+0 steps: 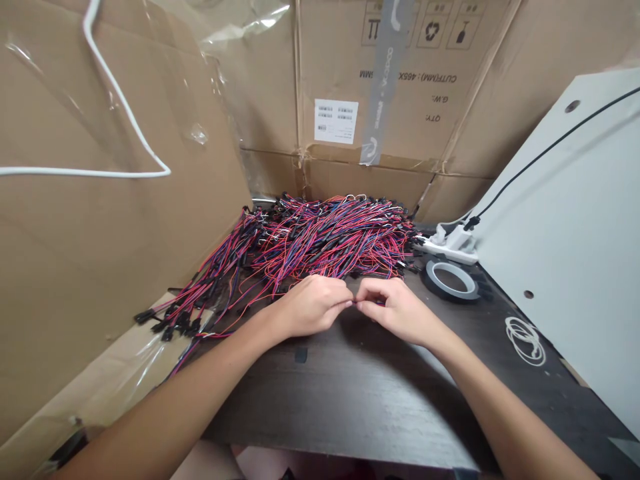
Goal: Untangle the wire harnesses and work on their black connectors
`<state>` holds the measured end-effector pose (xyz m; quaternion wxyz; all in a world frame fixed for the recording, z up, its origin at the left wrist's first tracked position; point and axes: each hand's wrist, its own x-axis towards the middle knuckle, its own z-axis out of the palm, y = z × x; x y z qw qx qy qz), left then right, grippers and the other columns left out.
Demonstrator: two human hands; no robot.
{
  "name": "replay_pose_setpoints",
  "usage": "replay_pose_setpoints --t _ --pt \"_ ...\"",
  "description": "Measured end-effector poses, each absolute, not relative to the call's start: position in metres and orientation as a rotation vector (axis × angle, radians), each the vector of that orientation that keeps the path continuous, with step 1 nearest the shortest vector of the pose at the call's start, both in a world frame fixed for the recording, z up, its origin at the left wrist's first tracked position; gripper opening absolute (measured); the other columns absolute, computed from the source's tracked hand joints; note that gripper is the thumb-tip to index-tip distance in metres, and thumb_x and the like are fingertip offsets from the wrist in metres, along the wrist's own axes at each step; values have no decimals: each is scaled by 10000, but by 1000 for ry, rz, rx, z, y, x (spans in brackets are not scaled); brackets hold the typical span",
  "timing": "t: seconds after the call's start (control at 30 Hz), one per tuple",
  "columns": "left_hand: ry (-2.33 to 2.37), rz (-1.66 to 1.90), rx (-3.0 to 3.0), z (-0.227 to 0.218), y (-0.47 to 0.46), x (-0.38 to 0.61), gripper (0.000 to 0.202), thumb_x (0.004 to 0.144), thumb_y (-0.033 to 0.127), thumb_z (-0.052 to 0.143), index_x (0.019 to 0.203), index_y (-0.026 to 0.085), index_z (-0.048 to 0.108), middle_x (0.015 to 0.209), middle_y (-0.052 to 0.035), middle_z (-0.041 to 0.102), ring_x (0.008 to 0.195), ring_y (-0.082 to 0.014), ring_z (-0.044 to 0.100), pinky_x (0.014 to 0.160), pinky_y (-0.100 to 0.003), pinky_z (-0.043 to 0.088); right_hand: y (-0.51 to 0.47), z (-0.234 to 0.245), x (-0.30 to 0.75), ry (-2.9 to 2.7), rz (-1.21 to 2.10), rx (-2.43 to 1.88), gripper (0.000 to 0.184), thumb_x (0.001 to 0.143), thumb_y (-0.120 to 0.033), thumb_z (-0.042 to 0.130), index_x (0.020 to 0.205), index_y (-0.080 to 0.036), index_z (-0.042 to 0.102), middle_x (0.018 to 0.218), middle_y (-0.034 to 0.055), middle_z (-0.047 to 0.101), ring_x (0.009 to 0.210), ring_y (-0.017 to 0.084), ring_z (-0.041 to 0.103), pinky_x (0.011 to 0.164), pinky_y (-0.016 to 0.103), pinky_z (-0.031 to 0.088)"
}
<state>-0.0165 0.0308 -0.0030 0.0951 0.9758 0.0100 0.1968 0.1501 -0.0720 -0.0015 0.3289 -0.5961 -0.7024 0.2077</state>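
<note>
My left hand (315,303) is closed in a pinch just in front of a large heap of wires. My right hand (395,308) pinches right beside it, the fingertips of both almost touching. Between them shows a bit of thin dark reddish-purple wire (355,303); most of it is hidden by the fingers. The heap of wire harnesses (330,237) is red, purple and orange, with black connectors on the ends. More harnesses (215,280) spread to the left, their black connectors (173,325) lying near the cardboard.
A roll of black tape (451,280) lies right of the heap, near a white power strip (447,250) with plugs. A coiled white cord (525,341) rests farther right. Cardboard boxes (270,87) stand behind and left; a white panel (575,200) bounds the right. The dark table (350,400) ends close in front.
</note>
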Motion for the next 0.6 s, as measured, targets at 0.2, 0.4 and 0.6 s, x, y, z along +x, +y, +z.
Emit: replay_pose_setpoints --t 0.2,0.4,0.6 --pt "23 595 2896 -3 32 -17 235 901 155 440 754 113 619 666 -28 549 603 -118 492 559 -235 353 -72 0 148 -1839 539 -1571 106 761 -109 523 667 -156 535 577 -41 498 558 90 436 573 213 321" --pt "36 588 2892 -3 32 -16 241 903 156 438 740 118 612 655 -22 543 595 -113 488 555 -232 348 -72 1 148 -1851 521 -1580 113 760 -104 522 662 -155 541 558 -42 487 544 89 422 568 213 315" --pt "52 569 2899 -2 31 -16 246 906 161 431 735 120 604 662 -23 543 598 -112 493 553 -235 353 -74 -1 149 -1856 515 -1578 113 758 -100 519 662 -158 532 568 -42 491 548 88 421 568 213 311"
